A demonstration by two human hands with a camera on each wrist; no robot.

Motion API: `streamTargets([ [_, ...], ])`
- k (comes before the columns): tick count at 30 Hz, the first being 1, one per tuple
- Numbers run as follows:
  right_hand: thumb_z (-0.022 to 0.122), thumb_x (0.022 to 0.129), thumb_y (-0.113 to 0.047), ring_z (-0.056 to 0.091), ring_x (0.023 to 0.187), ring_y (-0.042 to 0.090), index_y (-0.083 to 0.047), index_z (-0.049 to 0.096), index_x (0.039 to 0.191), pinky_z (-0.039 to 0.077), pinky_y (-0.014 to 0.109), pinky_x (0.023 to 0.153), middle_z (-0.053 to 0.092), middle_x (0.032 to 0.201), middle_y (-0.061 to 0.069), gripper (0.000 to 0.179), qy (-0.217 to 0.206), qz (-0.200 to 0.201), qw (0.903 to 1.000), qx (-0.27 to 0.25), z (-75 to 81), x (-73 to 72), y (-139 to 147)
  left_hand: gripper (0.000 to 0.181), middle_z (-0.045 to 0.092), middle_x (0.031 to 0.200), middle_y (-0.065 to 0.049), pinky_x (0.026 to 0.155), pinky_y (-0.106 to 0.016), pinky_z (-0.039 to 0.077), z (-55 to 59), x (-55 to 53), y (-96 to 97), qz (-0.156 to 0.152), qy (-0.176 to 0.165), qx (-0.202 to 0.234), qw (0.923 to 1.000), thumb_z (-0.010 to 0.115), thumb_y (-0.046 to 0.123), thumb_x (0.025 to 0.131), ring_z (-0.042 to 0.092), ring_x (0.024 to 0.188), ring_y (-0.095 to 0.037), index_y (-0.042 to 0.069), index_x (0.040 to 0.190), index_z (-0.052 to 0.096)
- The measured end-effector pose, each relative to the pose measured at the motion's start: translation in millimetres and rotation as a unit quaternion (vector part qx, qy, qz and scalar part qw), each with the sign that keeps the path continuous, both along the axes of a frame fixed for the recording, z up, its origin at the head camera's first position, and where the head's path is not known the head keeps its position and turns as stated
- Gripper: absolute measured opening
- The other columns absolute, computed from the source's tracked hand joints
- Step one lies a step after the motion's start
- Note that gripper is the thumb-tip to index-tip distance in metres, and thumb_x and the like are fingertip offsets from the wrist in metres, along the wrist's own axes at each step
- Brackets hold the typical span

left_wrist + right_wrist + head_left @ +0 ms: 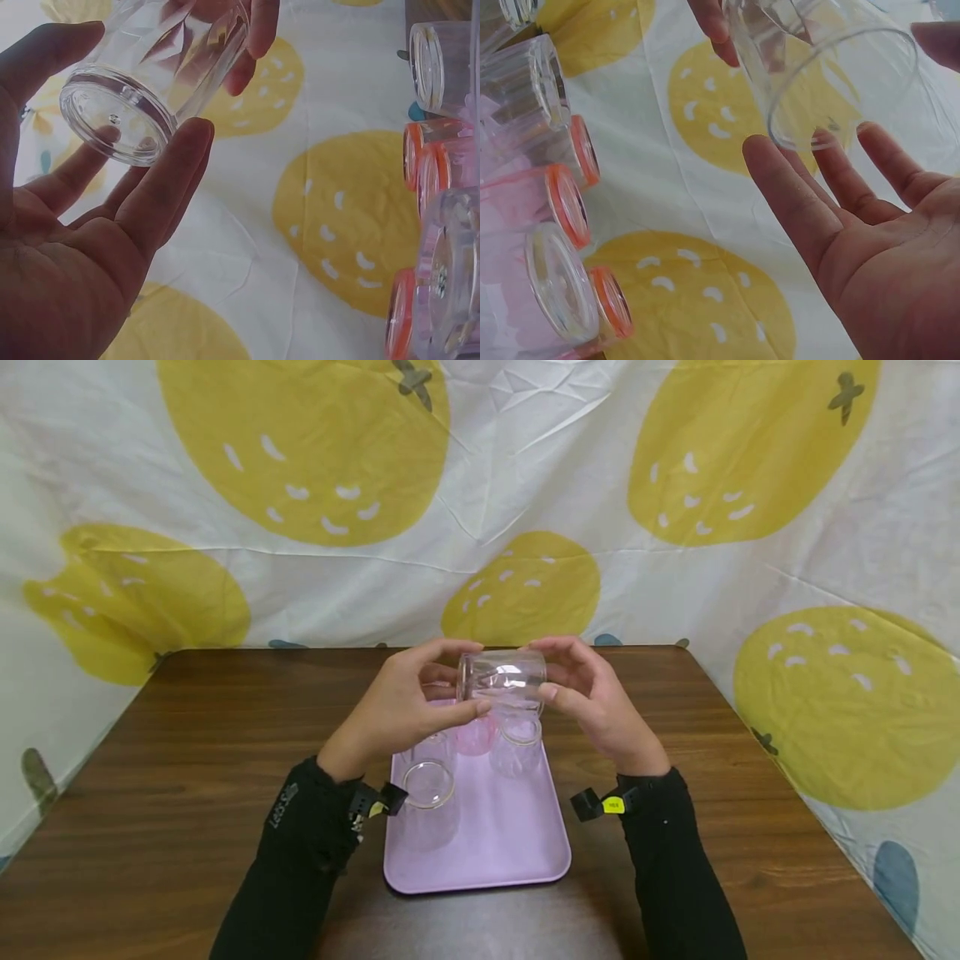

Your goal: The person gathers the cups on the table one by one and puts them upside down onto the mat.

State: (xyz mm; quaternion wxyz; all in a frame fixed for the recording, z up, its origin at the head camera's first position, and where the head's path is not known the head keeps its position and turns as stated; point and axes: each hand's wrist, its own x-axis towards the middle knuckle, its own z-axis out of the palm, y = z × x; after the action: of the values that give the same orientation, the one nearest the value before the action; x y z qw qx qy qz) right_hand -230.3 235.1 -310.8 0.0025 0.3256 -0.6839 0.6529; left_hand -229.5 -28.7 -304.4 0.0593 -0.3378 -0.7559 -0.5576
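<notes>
A clear tumbler [504,681] lies sideways in the air above the far end of a pink tray [517,852]. My left hand [397,700] holds its base end, thumb in front and fingers behind. Around the open rim at the other end, my right hand [596,702] grips with thumb and fingertips. The thick base [116,112] faces the left palm in the left wrist view. In the right wrist view the rim [844,82] points toward the right palm, and nothing shows inside the tumbler.
Clear tumblers [427,785] stand at the tray's left side, another clear one [517,747] at its right. A pink tumbler [476,737] stands between, partly hidden by the held one. Orange-looking bases [568,206] show in the right wrist view. Brown table [225,777] surrounds the tray; patterned cloth [517,593] hangs behind.
</notes>
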Motion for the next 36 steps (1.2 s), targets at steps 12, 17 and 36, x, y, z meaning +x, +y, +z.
streamTargets([
  [12,0.043,0.103,-0.009,0.059,0.123,0.033,0.001,0.046,0.137,0.058,0.039,0.094,0.056,0.131,0.01,0.035,0.022,-0.052,0.9975,-0.044,6.3,-1.7,24.6,0.06,0.067,0.118,-0.01,0.081,-0.039,0.062,14.2,6.2,-22.0,0.058,0.044,-0.045,0.9963,0.087,0.014,0.08,0.073,0.099,-0.025,0.011,0.134,0.061],
  [17,0.046,0.104,-0.011,0.06,0.122,0.035,-0.007,0.05,0.135,0.058,0.039,0.093,0.056,0.13,0.01,0.031,0.034,-0.076,0.9957,-0.041,7.3,-2.0,33.0,0.062,0.065,0.122,-0.007,0.086,-0.041,0.061,17.4,9.2,-29.9,0.069,0.081,-0.092,0.9901,0.088,0.017,0.079,0.069,0.1,-0.022,0.009,0.135,0.062],
  [36,0.05,0.104,-0.011,0.063,0.117,0.025,-0.008,0.049,0.137,0.059,0.035,0.092,0.056,0.13,0.009,0.033,0.032,-0.103,0.9938,-0.027,6.0,-5.4,31.6,0.057,0.066,0.118,-0.007,0.091,-0.041,0.055,18.4,7.4,-13.4,0.061,0.151,-0.295,0.9416,0.085,0.023,0.079,0.064,0.107,-0.024,0.008,0.13,0.065],
])
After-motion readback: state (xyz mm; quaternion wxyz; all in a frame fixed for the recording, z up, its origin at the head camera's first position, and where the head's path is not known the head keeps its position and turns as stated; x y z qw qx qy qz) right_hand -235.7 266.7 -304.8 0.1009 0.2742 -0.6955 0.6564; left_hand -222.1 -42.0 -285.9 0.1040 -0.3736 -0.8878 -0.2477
